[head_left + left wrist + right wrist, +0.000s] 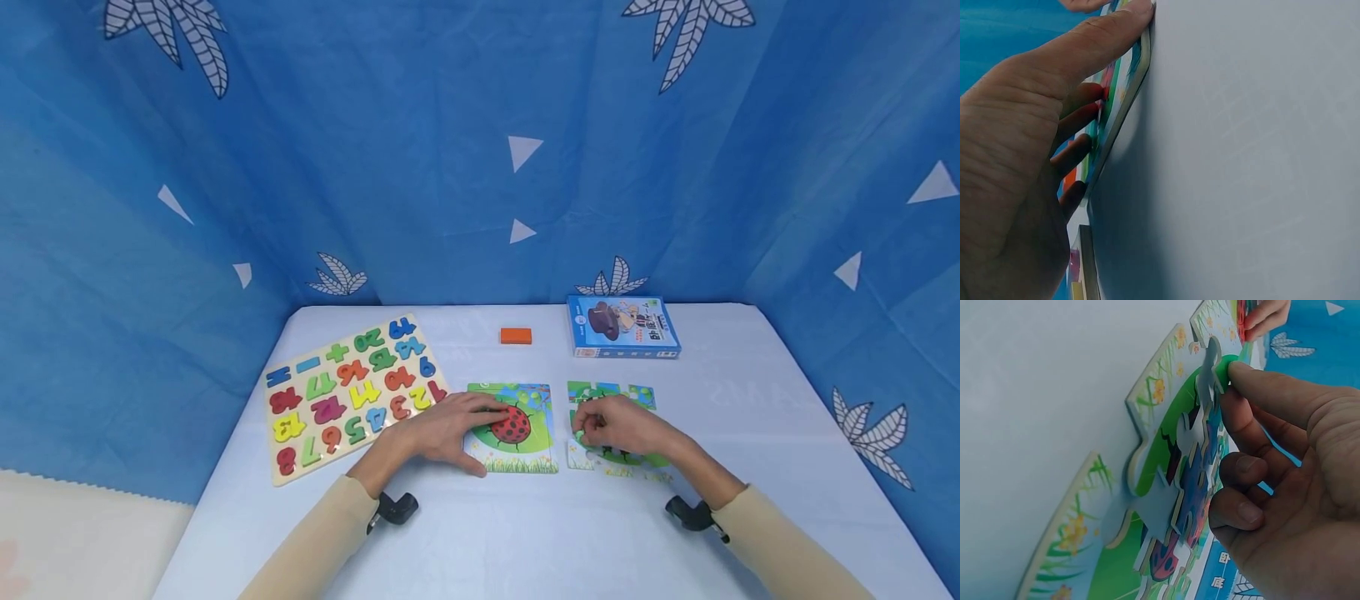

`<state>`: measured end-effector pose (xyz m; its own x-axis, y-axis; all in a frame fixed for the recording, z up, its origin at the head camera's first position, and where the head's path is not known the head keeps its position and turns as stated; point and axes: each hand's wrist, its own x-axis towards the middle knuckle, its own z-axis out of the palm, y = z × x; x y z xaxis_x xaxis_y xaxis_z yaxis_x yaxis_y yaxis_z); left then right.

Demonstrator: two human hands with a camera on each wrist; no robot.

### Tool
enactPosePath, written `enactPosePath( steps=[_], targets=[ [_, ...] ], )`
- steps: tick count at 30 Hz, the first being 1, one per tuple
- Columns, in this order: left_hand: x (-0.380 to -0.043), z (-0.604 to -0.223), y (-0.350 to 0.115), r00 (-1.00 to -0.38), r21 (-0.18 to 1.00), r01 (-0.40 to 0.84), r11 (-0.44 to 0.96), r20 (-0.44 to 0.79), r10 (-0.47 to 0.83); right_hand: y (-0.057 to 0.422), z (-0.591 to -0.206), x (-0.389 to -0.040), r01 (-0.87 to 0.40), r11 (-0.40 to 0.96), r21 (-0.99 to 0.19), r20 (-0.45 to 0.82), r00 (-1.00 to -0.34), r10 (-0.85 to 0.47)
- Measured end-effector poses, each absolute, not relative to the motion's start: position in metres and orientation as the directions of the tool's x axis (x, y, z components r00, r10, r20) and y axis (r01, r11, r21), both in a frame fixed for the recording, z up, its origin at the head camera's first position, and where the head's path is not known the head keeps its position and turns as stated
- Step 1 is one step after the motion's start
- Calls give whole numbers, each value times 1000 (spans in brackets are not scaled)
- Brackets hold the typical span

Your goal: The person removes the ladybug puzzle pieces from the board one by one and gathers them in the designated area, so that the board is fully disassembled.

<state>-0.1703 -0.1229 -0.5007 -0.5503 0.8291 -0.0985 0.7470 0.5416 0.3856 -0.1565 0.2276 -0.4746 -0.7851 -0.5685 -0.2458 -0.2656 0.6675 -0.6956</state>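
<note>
My left hand (456, 427) rests over the left side of a square ladybug picture board (538, 447), fingers on the ladybug and thumb at the front edge. In the left wrist view the thumb (1113, 34) lies along the board's rim. To the right, my right hand (618, 422) pinches a small green puzzle piece (1226, 367) between thumb and forefinger, its edge tilted up. Beneath that hand spread several jigsaw pieces (1169, 378) with grass, flowers and ladybug parts, some joined and some apart. The hand covers part of them in the head view.
On the left lies a wooden number board (303, 400) with colourful raised numerals. An orange block (516, 336) sits at the back middle. A blue game box (624, 327) stands behind the puzzle pieces. Blue curtains (450, 167) enclose the white table (525, 542).
</note>
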Motion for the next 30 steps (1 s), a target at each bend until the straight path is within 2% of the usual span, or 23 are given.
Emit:
enactPosePath(
  steps=[30],
  targets=[
    [-171,-503,-123,-556,393,736,550,-112,824,228,-484,-156,-321,739,-592,-224,-815,-534]
  ],
)
